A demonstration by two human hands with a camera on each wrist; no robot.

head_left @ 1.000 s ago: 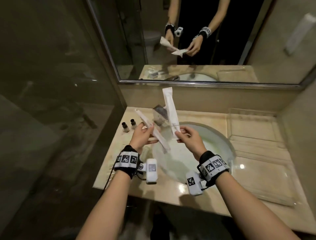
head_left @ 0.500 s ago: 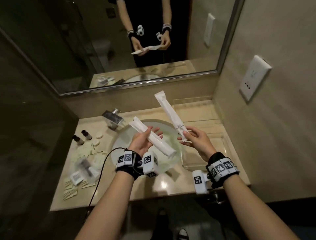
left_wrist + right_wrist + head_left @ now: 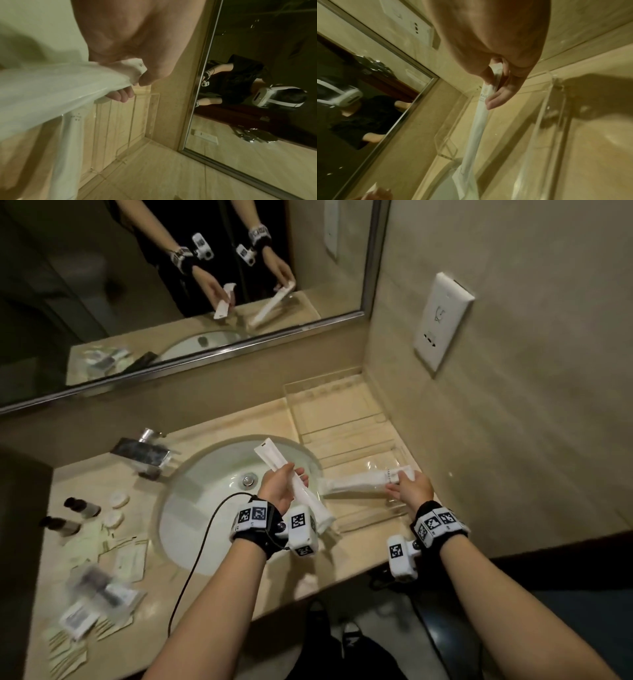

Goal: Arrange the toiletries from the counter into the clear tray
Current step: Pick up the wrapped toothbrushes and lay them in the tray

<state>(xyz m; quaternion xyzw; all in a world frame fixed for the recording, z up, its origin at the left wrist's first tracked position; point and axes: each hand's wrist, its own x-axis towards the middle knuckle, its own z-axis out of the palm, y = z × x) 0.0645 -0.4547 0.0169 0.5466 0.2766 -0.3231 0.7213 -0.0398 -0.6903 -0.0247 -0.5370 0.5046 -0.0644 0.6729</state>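
My left hand [image 3: 286, 486] grips a long white packet [image 3: 274, 458] over the sink; the same packet [image 3: 56, 92] fills the left wrist view, with the left hand [image 3: 135, 82] curled round it. My right hand [image 3: 409, 486] pinches the end of a second white packet [image 3: 359, 481], which lies flat across the near compartment of the clear tray [image 3: 337, 395] on the right of the counter. In the right wrist view the right hand [image 3: 498, 86] holds that packet [image 3: 476, 128] low inside the tray [image 3: 556, 121].
Two small dark bottles [image 3: 70, 515], round white soaps [image 3: 116, 508] and several flat sachets [image 3: 99, 587] lie on the counter left of the sink [image 3: 205, 542]. A chrome tap [image 3: 145, 451] stands behind it. The mirror is ahead and a wall with a socket [image 3: 442, 320] is on the right.
My right hand has swung its packet from upright down flat into the tray's near compartment. My left hand has kept its packet over the sink. The head view has turned right.
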